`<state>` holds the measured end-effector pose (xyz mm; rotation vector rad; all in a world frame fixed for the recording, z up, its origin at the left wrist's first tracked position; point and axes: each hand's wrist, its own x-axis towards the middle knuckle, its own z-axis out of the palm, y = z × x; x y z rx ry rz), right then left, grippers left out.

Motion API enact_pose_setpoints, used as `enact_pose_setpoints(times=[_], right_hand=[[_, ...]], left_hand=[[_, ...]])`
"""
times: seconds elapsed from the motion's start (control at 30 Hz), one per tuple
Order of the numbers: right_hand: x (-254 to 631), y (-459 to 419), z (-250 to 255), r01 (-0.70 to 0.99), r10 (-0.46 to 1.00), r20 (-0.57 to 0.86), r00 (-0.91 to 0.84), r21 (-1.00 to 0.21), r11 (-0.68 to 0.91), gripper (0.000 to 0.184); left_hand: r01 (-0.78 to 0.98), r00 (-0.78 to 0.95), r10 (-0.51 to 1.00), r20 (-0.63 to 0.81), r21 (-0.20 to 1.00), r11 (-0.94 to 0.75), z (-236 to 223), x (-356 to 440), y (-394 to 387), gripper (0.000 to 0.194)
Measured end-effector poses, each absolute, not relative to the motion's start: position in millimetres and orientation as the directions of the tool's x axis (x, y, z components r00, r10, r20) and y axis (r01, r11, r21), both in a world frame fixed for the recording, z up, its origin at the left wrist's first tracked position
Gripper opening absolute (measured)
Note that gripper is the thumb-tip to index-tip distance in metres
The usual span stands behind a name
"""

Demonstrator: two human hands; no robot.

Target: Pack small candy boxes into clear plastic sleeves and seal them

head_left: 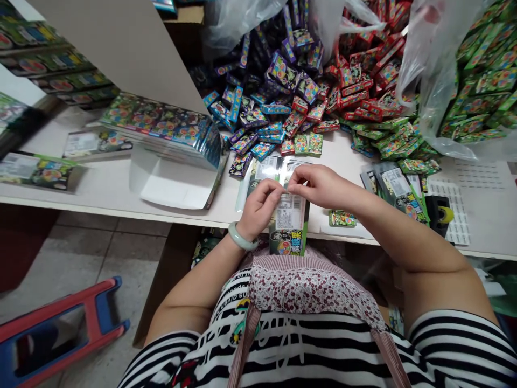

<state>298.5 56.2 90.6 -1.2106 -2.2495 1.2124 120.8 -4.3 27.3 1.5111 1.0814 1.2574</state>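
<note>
I have my two hands brought together in front of me, the thumb and forefinger of my left hand (260, 207) pressed together and meeting the pinched fingertips of my right hand (317, 184). Whatever sits between those fingertips is too small for me to make out, so I can't tell whether it is the edge of the packet or something separate. The printed packet (287, 237) lies just below my fingers, its white label (288, 219) facing up and its lower end reaching past the front edge of the surface (105, 186) to my flowered apron (309, 291). A pale bangle (242, 237) circles my left wrist. Just beyond my hands, small boxes lie heaped in colours: purple ones (283, 70), blue ones (269, 132), red ones (363, 81) and green ones (398, 137), with clear plastic bags (428, 64) gathered around the heaps. One green box (342, 218) lies by itself near the front edge, beside my right forearm. Farther right, a few more packets (398, 186) lie overlapping next to a black holder (438, 213) with a yellow part, and a white sheet (456, 210) marked in rows. To my left an open carton (177, 180) shows its white inside, and on the floor (133, 253) stands a red and blue stool (76, 328).
</note>
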Motion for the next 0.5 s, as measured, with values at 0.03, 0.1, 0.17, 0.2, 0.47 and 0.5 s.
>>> enact_pose_setpoints(times=[0.03,0.1,0.17,0.2,0.47,0.5], right_hand=[[297.3,55.5,91.9,0.543,0.803,-0.125,-0.582,-0.795,0.270,0.020],[295.1,53.8,95.2,0.566,0.812,-0.153,-0.564,-0.787,0.245,0.018],[293.7,51.8,98.3,0.591,0.813,-0.189,-0.550,-0.776,0.220,0.016],[293.2,50.9,99.3,0.605,0.812,-0.210,-0.544,-0.769,0.206,0.016],[292.1,46.7,95.8,0.619,0.835,-0.231,-0.499,-0.769,0.157,0.014],[292.2,46.1,95.2,0.618,0.839,-0.228,-0.494,-0.771,0.154,0.014]], left_hand=[[0.087,0.119,0.961,0.250,0.961,-0.261,26.5,120.6,-4.1,0.030],[0.086,0.121,0.948,0.296,0.948,-0.307,24.0,120.6,-3.6,0.028],[0.103,0.108,0.932,0.345,0.929,-0.356,21.1,121.4,-3.2,0.027],[0.115,0.101,0.925,0.366,0.919,-0.376,19.7,122.1,-3.1,0.027],[0.197,0.069,0.906,0.416,0.885,-0.422,15.3,126.6,-4.8,0.024],[0.206,0.068,0.903,0.424,0.879,-0.429,15.1,126.9,-4.9,0.024]])
